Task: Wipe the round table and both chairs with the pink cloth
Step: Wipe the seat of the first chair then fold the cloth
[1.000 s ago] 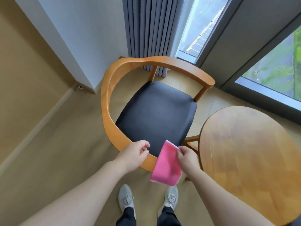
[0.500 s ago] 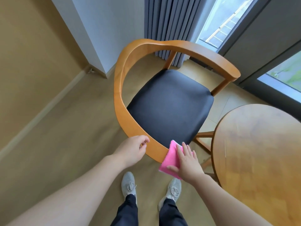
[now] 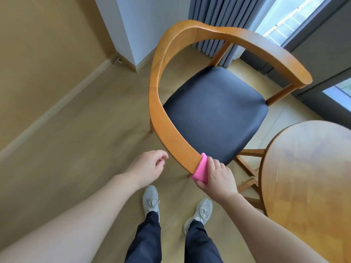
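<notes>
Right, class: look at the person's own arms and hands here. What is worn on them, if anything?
Nothing is worn on either. Both forearms are bare as far as the frame shows, with no sleeves in view. The left hand and right hand carry no gloves, and no rings, watch or bands are visible. Lower down, the person wears dark trousers and grey lace-up trainers.

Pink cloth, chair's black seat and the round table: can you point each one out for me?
pink cloth (image 3: 201, 170), head view, on the fold wrapped over the armrest end.
black seat (image 3: 214, 112), head view, middle of the cushion.
round table (image 3: 311, 168), head view, bare wooden top.
</notes>
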Action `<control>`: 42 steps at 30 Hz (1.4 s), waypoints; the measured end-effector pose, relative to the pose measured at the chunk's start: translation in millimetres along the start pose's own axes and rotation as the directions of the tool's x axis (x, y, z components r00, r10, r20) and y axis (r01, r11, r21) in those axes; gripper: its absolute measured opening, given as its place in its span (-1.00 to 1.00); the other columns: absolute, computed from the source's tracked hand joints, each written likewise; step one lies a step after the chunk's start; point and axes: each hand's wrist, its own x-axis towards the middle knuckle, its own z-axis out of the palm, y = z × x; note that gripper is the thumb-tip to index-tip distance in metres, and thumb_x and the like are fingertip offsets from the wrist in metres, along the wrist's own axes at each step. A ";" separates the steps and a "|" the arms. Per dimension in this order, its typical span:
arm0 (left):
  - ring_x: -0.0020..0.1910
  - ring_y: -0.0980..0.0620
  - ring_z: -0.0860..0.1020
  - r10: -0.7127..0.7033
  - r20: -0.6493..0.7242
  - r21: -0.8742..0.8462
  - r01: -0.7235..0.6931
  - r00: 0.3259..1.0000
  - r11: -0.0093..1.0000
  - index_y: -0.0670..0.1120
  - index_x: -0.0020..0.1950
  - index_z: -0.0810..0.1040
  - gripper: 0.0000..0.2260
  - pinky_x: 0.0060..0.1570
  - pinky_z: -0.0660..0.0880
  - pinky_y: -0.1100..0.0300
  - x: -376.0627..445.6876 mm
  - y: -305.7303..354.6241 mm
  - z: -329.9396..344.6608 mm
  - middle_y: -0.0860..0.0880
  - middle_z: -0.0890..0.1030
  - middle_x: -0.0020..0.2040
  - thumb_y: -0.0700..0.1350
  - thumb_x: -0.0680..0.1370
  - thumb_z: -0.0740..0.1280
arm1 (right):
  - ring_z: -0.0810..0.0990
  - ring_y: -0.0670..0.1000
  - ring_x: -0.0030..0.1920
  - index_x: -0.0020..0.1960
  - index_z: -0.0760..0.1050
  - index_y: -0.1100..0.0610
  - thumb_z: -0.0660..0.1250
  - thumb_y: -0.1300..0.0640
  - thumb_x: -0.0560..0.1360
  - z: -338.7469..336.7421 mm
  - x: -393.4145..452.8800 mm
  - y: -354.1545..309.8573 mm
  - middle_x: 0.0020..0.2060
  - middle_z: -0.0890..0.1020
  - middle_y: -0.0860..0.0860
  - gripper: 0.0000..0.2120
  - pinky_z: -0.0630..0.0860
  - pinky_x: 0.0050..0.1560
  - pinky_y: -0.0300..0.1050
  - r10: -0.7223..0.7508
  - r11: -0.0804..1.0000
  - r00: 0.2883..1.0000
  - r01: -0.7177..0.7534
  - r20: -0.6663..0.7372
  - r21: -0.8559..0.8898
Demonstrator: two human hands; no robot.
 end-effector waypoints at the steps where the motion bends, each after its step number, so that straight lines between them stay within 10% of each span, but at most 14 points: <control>1: -0.03 0.07 0.56 -0.002 -0.008 -0.007 0.002 1.000 1.000 -0.02 0.15 0.55 -0.78 0.03 0.52 0.09 -0.3 -2.6 -1.7 0.07 0.61 0.01 -0.17 0.57 0.20 | 0.51 0.03 -0.01 0.48 0.17 0.11 0.17 -0.41 0.41 -0.3 2.1 -4.0 0.06 0.51 -0.03 -0.16 0.47 -0.08 -0.10 -0.002 1.000 1.000 0.002 0.008 -0.009; 28: -0.25 0.13 0.50 -0.238 -0.266 -0.036 0.237 0.934 0.971 0.02 0.15 0.53 -0.78 -0.20 0.45 0.20 -48.0 4.2 -3.4 0.10 0.57 -0.05 -0.15 0.57 0.18 | 0.29 0.09 0.39 0.52 -0.09 0.10 0.18 -0.50 0.28 -10.3 30.8 -4.2 0.43 0.23 0.04 0.06 0.36 0.31 0.09 -0.122 0.991 0.986 0.116 0.110 0.066; 33: -0.25 0.10 0.48 -0.243 -0.293 -0.033 0.244 0.925 0.969 0.00 0.16 0.53 -0.78 -0.17 0.45 0.18 -51.2 -0.4 6.1 0.10 0.56 -0.05 -0.16 0.58 0.18 | 0.54 0.00 -0.12 0.34 0.09 0.03 0.22 -0.48 0.26 -10.6 34.5 -7.3 0.01 0.47 -0.06 -0.13 0.54 -0.20 -0.05 -0.083 0.991 0.985 0.066 0.150 0.119; 42: -0.23 0.06 0.46 -0.226 -0.285 -0.061 0.217 0.932 0.974 -0.03 0.16 0.53 -0.78 -0.13 0.47 0.15 -29.4 -15.5 -15.8 0.12 0.52 -0.07 -0.18 0.58 0.18 | 0.55 0.03 -0.07 0.29 0.19 0.10 0.21 -0.45 0.31 -11.2 56.5 -40.0 0.00 0.46 -0.05 -0.20 0.46 -0.21 -0.10 -0.021 0.996 0.997 0.014 0.069 0.088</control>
